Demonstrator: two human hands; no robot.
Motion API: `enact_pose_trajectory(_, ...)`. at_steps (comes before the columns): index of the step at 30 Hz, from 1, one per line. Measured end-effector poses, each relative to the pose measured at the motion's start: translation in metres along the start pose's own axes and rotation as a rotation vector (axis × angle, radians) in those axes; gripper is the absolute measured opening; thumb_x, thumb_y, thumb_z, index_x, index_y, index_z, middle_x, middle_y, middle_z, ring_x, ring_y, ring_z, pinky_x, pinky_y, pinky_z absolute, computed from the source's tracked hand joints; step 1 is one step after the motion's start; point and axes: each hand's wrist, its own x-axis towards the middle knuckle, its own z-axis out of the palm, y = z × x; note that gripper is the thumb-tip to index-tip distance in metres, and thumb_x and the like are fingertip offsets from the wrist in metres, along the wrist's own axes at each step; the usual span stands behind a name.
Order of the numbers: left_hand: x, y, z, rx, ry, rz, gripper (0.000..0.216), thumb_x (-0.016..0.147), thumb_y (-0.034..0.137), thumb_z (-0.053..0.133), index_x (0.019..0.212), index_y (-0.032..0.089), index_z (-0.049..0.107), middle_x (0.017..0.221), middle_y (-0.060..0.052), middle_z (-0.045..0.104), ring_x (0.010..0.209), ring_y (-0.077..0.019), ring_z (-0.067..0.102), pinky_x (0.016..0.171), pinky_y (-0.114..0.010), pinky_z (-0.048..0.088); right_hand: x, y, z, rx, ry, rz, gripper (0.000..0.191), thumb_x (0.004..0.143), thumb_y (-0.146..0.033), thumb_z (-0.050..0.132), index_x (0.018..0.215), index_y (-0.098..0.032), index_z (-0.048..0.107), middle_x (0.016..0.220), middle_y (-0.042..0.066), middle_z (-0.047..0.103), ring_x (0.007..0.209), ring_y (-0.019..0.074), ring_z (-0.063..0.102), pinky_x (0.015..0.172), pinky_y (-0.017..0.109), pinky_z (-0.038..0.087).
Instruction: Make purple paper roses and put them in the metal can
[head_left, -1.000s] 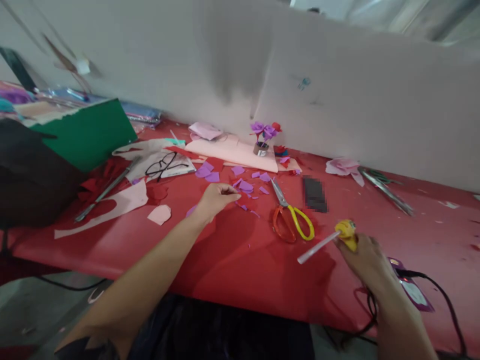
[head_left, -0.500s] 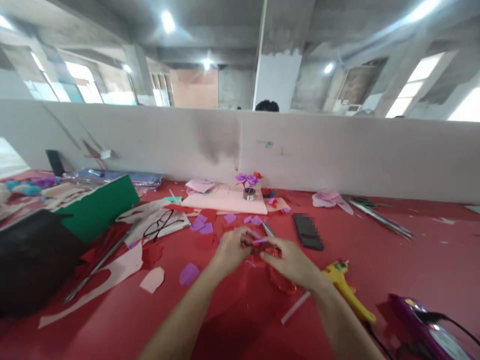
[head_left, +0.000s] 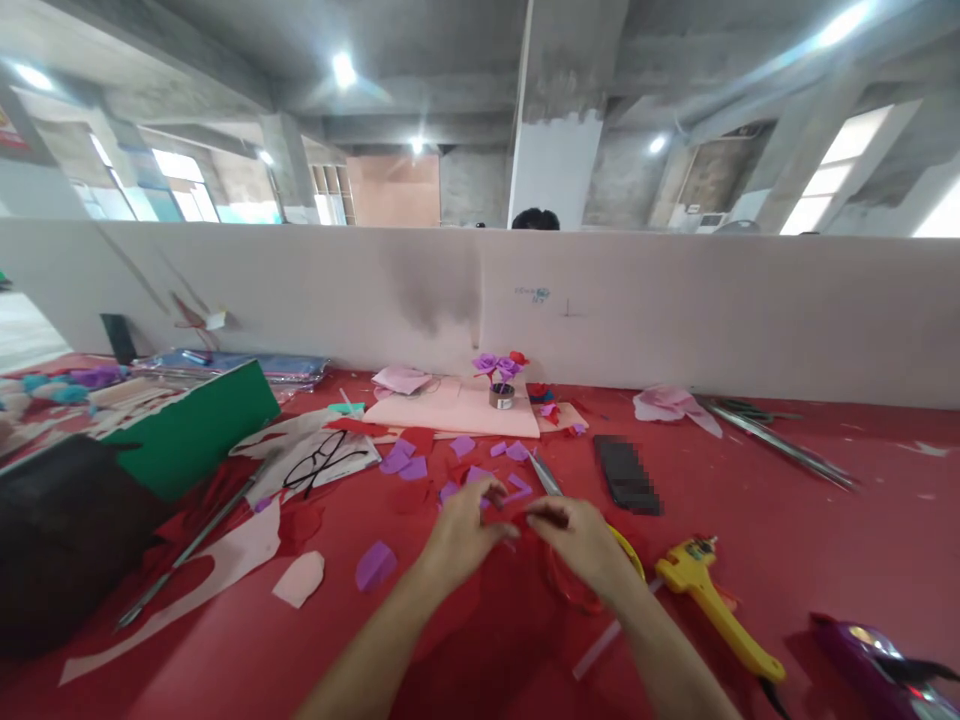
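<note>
Nearest us, the yellow glue gun point(head_left: 709, 590) lies on the red table point(head_left: 757, 500) to the right of the right forearm, though a second ago the right hand held it raised; a white stick point(head_left: 596, 652) passes behind that forearm. A purple device point(head_left: 889, 655) sits at the lower right corner of our view. The left hand point(head_left: 466, 528) and right hand point(head_left: 581, 535), together half a second ago, now stand slightly apart. We see the left thumb and fingers parted, with a gap between their tips; the right fingertips bunch close to the thumb, and we cannot tell whether they pinch anything. The scissors point(head_left: 547, 475) lie partly behind the right hand, near the phone point(head_left: 626, 475). Just past the fingertips we find purple scraps point(head_left: 517, 452) scattered on the table. We have red tabletop showing between the forearms, and a broader stretch right of the phone, reaching to the silver tool point(head_left: 780, 445). Farther back, a little pot of flowers point(head_left: 501, 385) stands before the pale partition point(head_left: 675, 310) that closes the table's far edge.
</note>
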Motion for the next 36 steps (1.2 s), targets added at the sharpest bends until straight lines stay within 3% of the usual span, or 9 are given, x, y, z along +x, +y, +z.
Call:
enact_pose_trajectory(3,0.004,0.000,-0.002,-0.077,0.120,0.049,0.016,0.080,0.027,0.053,0.087,0.020,0.066,0.092,-0.006,0.065,0.084,-0.0176,0.056,0.073,-0.029,0.040,0.005,0.006,-0.005,0.108,0.191,0.085,0.020,0.071,-0.032,0.064,0.085,-0.020,0.074,0.084,0.004,0.074,0.082,0.0234,0.066,0.080,0.036,0.047)
enact_pose_trajectory(5,0.005,0.001,-0.004,-0.163,0.128,-0.033,0.021,0.083,0.027,0.048,0.088,0.019,0.067,0.081,-0.004,0.063,0.073,-0.0144,0.053,0.065,-0.026,0.038,0.007,0.010,-0.008,0.237,0.277,0.157,0.024,0.068,-0.034,0.067,0.086,-0.019,0.073,0.087,0.005,0.074,0.082,0.0219,0.066,0.080,0.034,0.047)
enact_pose_trajectory(12,0.000,0.007,0.000,-0.561,-0.101,-0.231,0.034,0.073,0.031,0.067,0.100,0.015,0.055,0.064,0.001,0.062,0.051,-0.0071,0.044,0.054,-0.021,0.033,0.009,0.008,-0.004,0.432,0.396,0.215,0.024,0.059,-0.032,0.075,0.079,-0.019,0.074,0.078,0.003,0.074,0.074,0.0171,0.065,0.074,0.030,0.047)
enact_pose_trajectory(18,-0.004,0.004,0.013,-0.626,-0.217,-0.348,0.048,0.068,0.032,0.071,0.109,0.013,0.053,0.065,-0.002,0.065,0.050,-0.0072,0.047,0.054,-0.022,0.034,0.006,0.005,0.002,0.536,0.372,0.201,0.027,0.057,-0.032,0.078,0.081,-0.020,0.074,0.079,0.002,0.074,0.076,0.0175,0.066,0.078,0.031,0.049)
enact_pose_trajectory(36,-0.002,0.001,0.014,-0.609,-0.109,-0.362,0.031,0.065,0.032,0.073,0.089,0.014,0.065,0.066,0.000,0.061,0.054,-0.0066,0.046,0.056,-0.022,0.035,0.003,-0.002,0.005,0.539,0.360,0.196,0.022,0.059,-0.029,0.077,0.079,-0.021,0.074,0.080,0.002,0.074,0.082,0.0188,0.066,0.084,0.032,0.048)
